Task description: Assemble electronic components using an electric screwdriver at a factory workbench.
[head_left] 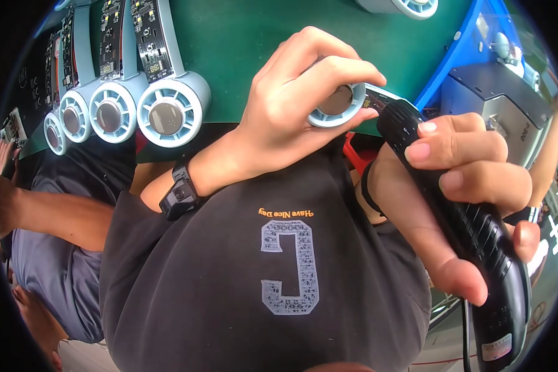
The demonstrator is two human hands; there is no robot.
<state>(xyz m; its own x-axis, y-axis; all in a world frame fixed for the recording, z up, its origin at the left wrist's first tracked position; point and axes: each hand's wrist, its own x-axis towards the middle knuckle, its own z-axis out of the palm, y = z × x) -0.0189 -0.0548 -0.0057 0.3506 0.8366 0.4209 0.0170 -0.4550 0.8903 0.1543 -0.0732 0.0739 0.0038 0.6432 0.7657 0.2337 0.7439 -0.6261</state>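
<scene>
My left hand point(285, 102) is closed around the round head of a light blue device point(319, 118), with its vented rim and shiny round centre facing me. Part of the circuit board in its handle shows beside my fingertips. In my right hand point(477, 149) is a black electric screwdriver point(456, 217), held slantwise with the fingers wrapped round its grip. Its front end is close to the handle of the light blue device; the tip's exact contact cannot be made out. Both hands are above the near edge of the green work surface point(242, 49).
Several similar light blue devices point(192, 102) stand in a row at the left, circuit boards exposed. Another point(409, 6) lies at the far edge. At the right are a blue curved edge point(449, 59) and a grey metal box point(496, 105). Another person's arm point(56, 214) is at the left.
</scene>
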